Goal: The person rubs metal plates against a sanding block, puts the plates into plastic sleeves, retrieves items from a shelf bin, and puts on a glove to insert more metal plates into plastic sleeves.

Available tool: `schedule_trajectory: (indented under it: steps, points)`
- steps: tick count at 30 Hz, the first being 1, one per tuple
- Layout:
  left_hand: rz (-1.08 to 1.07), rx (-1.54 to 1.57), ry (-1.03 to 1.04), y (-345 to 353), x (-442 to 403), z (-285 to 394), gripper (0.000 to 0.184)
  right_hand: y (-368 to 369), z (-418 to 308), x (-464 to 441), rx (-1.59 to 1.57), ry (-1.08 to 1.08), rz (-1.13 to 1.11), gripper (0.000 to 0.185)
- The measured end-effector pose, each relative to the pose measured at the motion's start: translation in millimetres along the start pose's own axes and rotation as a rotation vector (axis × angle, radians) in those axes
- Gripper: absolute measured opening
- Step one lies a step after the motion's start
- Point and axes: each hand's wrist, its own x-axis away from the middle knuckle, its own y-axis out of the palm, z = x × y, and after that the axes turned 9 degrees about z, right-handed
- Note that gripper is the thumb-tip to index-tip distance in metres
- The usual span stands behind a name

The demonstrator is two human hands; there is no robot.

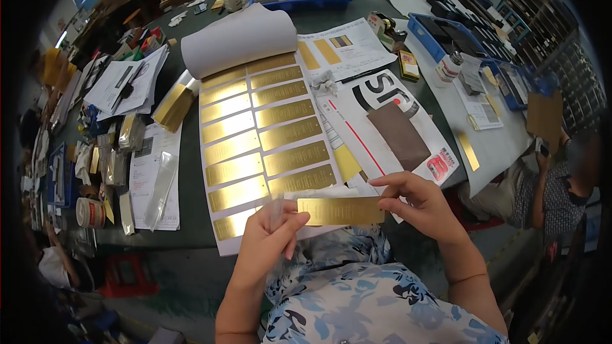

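Note:
A thin gold metal plate with fine printed lines spans the gap between my hands, just off the table's front edge. My left hand pinches its left end between thumb and fingers. Something clear, like a plastic sleeve, shows at those same fingers. At the plate's right end, the thumb and forefinger of my right hand close on its edge. Just beyond lies a long white sheet bearing two columns of similar gold plates. Its far end is rolled back into a thick curl.
Right of the sheet are a brown rectangular piece on printed paper, a tape dispenser and a bottle. Leftward lie clear sleeves, wrapped gold plates and papers. Blue trays stand farther back. Other people sit around.

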Motion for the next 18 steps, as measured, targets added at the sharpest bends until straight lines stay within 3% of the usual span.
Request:
schedule_trajectory:
  steps: [8, 10, 14, 17, 18]
  points:
    - [0.018, -0.027, 0.07, 2, -1, -6, 0.017, 9, -2, -5, 0.106, 0.007, 0.193, 0.035]
    - [0.023, -0.036, 0.072, 4, -2, -4, 0.016, 10, -11, -10, 0.622, -0.491, 0.245, 0.043]
    - [-0.014, -0.06, 0.093, 17, 0, 2, 0.016, 16, -16, -5, 0.773, -0.545, 0.101, 0.051]
    - [0.011, -0.115, 0.232, 32, 0, 3, 0.019, 13, -5, -7, 0.773, -0.507, 0.022, 0.052]
    - [0.014, -0.114, 0.232, 32, 0, 6, 0.019, 11, -2, -7, 0.629, -0.419, 0.076, 0.051]
